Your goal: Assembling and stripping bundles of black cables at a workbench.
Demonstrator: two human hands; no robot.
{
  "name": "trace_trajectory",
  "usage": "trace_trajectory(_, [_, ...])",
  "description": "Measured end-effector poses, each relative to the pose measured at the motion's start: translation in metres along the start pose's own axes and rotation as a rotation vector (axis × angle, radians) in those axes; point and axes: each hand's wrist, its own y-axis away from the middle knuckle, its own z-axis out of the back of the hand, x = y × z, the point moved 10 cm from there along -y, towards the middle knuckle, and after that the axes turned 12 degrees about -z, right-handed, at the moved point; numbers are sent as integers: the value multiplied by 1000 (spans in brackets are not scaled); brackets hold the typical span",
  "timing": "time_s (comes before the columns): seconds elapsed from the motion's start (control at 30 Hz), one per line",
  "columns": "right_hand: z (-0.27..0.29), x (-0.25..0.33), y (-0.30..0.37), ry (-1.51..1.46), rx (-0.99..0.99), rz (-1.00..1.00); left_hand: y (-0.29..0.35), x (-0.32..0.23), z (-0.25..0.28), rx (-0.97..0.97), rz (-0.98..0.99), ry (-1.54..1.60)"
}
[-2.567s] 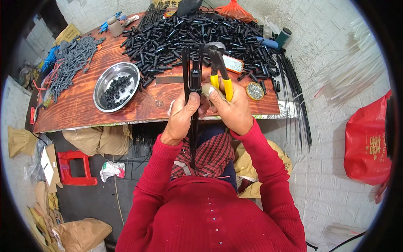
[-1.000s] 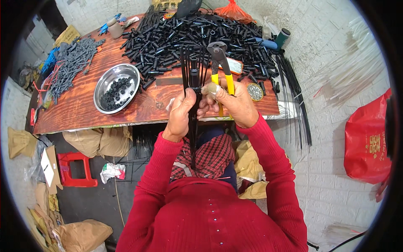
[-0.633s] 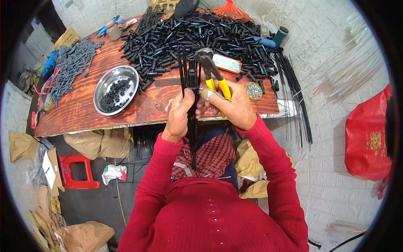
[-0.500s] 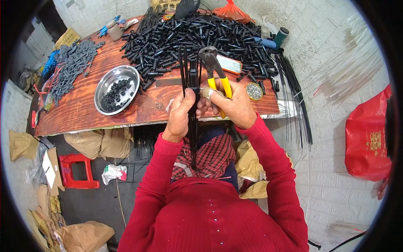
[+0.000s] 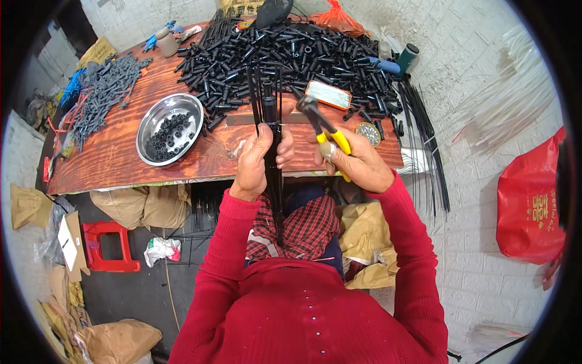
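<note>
Head view: gripping black rod bundle (image 5: 269,98) lengthwise before torso in left hand (image 5: 251,164), thumb on top, fingers clamped round it. Holding yellow-handled pliers (image 5: 341,142) in right hand (image 5: 365,165), fingers curled round grips, forearm angled inward, apart from bundle.

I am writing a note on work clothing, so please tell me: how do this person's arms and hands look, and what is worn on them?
Both arms have long red sleeves of ribbed knit, with snug cuffs at the wrists. The left hand and right hand are ungloved; a beige wrap covers part of the right thumb.
</note>
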Motion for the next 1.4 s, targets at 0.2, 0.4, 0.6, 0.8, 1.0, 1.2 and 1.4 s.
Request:
trace_trajectory(0.2, [-3, -8, 8, 168, 44, -116, 2, -1, -1, -15, 15, -8])
trace_trajectory(0.4, [-10, 2, 8, 168, 115, -104, 8, 2, 7, -59, 35, 76])
trace_trajectory(0.6, [-11, -5, 4, 291, 198, -138, 6, -3, -4, -9, 27, 31])
trace_trajectory(0.8, [-12, -5, 4, 313, 202, -152, 6, 0, -1, 4, 33, 3])
trace_trajectory(1.0, [-13, 1, 7, 286, 197, -134, 7, 1, -2, 1, 36, 5])
trace_trajectory(1.2, [-12, 4, 9, 308, 182, -134, 7, 1, -3, 0, 36, -53])
trace_trajectory(1.4, [-8, 10, 15, 399, 55, -115, 8, -2, -7, -3, 8, -127])
